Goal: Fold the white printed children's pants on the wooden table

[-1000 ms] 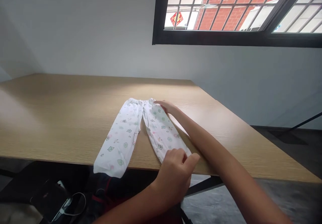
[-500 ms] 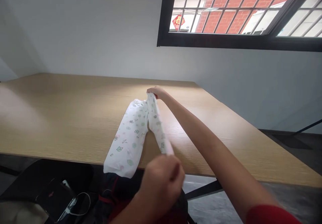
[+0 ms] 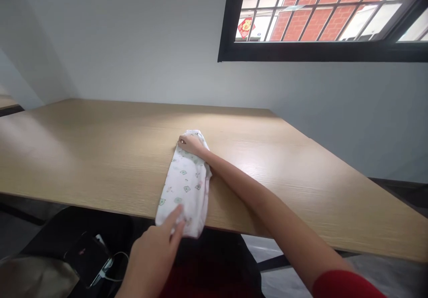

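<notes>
A pair of small white printed trousers, folded leg over leg, lies lengthwise on a wooden table, waistband pointing away toward the wall, cuffs hanging just over the near edge. The right hand presses the waistband with fingers flat; the left hand touches the cuffs with extended fingertips, gripping nothing

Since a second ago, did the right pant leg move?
Yes. The right pant leg swung left and now lies over the other leg, while the table stayed put.
</notes>
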### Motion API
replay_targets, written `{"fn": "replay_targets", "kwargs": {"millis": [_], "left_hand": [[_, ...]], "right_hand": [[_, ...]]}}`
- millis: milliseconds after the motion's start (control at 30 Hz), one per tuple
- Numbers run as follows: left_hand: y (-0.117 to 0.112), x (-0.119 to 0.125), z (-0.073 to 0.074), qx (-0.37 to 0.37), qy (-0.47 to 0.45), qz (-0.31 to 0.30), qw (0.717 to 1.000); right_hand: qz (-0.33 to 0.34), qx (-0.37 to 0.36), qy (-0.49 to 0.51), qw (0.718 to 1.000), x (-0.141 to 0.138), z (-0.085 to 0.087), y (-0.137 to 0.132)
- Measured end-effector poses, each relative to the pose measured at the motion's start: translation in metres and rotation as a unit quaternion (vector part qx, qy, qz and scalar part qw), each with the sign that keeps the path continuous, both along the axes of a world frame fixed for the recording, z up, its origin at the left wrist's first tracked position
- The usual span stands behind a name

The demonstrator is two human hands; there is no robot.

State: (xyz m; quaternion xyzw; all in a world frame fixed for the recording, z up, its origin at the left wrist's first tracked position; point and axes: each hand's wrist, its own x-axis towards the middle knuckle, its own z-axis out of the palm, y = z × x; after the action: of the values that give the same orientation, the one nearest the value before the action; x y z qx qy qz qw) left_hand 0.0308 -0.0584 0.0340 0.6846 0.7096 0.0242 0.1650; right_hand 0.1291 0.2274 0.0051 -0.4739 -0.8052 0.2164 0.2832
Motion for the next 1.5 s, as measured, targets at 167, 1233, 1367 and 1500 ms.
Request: {"fn": "replay_targets", "kwargs": {"millis": [167,1233,1367,1500], "left_hand": [[0.012,0.027,0.022,-0.009,-0.007,-0.167,0.986],[0.056,-0.025,-0.044,0.37,-0.023,-0.384,0.846],[0.039,-0.026,-0.04,0.362,-0.107,-0.384,0.843],[0.027,-0.021,-0.011,0.233,-0.21,-0.398,0.862]], "right_hand": [[0.123,0.012,0.002,0.992,0.045,-0.002,-0.001],[0.049,0.125,0.059,0.989,0.072,-0.006,0.003],[0.075,0.015,0.023,0.997,0.085,0.014,0.004],[0.183,-0.126,-0.01,0.975,0.094,0.05,-0.006]]}}
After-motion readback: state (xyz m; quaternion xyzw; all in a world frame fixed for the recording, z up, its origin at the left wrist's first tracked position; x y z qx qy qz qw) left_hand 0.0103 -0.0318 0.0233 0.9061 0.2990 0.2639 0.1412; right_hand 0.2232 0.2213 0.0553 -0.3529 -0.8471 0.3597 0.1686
